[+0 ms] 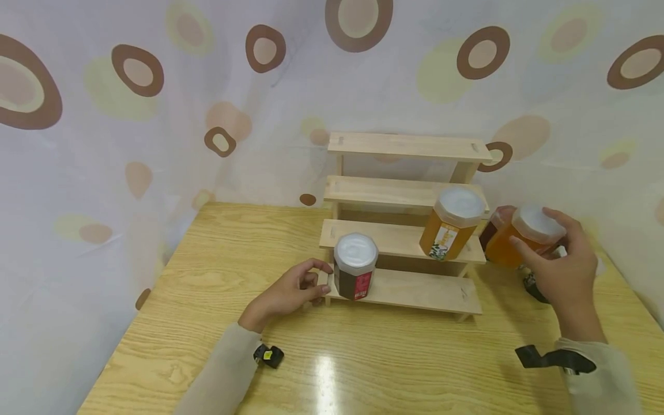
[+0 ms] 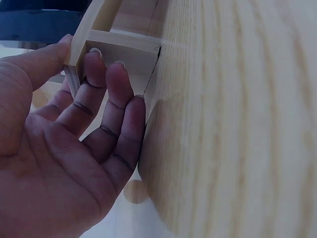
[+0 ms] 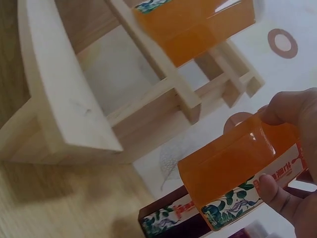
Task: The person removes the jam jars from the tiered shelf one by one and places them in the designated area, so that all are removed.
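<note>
- Gripping an orange jar (image 1: 502, 244) between thumb and curled fingers, the right hand (image 1: 568, 274) holds it off the right end of the stepped wooden shelf (image 1: 420, 288).
- Its lid end is uppermost, the long axis leaning right in the head view.
- Pinching the lowest board's left end: the left hand (image 1: 290, 288), fingers bent.
- Nearby, a dark red jar (image 1: 487, 235) stands behind the held one.
- Shelved upright: a second orange jar (image 1: 447, 233), right; a dark jar (image 1: 353, 279), lower left.

Two orange jars (image 1: 450, 223) (image 1: 504, 244), one rack (image 1: 410, 145)
</note>
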A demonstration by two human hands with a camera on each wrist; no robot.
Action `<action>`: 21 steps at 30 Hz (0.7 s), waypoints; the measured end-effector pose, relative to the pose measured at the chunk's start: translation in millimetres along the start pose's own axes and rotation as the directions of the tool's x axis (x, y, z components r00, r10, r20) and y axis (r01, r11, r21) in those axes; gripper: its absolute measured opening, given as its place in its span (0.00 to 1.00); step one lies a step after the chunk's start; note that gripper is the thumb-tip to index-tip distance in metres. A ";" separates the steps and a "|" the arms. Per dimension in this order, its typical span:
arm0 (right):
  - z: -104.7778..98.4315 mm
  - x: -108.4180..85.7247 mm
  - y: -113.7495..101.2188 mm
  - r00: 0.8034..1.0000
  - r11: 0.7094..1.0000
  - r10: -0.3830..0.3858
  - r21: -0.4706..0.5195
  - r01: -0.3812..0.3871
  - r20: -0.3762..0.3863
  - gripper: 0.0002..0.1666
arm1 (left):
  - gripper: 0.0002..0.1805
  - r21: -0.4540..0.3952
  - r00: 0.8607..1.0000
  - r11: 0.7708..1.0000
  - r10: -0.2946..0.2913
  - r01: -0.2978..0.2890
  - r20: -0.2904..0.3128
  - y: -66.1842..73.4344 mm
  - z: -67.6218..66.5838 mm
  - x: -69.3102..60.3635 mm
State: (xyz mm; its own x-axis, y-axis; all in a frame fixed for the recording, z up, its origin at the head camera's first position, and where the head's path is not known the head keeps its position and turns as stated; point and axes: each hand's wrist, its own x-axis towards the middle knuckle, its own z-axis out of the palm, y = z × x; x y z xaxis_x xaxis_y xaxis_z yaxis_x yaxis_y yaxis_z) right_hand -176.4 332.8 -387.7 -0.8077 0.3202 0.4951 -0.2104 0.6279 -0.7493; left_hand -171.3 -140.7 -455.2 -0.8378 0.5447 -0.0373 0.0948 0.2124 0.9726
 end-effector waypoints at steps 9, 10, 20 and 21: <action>7.3 -13.8 8.8 1.000 1.000 -0.010 0.006 0.010 0.005 0.41 | 0.19 0.011 1.000 1.000 -0.006 0.006 -0.006 0.9 1.0 -0.1; 8.1 -14.7 9.8 1.000 1.000 -0.015 0.012 0.015 0.007 0.41 | 0.19 0.014 1.000 1.000 -0.008 0.008 -0.007 1.4 1.1 -0.2; 12.5 -22.5 18.6 1.000 1.000 -0.019 0.022 0.018 0.018 0.43 | 0.18 0.029 1.000 1.000 -0.002 0.002 -0.010 0.1 0.9 0.4; 12.8 -23.3 19.1 0.999 0.999 -0.028 0.019 0.027 0.020 0.43 | 0.18 0.029 1.000 1.000 -0.003 0.004 -0.011 0.3 1.0 0.2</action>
State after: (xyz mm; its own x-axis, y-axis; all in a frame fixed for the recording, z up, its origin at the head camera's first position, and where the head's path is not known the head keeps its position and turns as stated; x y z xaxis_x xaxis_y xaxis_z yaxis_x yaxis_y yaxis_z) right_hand -168.6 328.2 -419.2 -0.8126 0.2880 0.5067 -0.2430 0.6228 -0.7437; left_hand -170.9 -139.6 -455.1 -0.8439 0.5351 -0.0382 0.1074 0.2383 0.9652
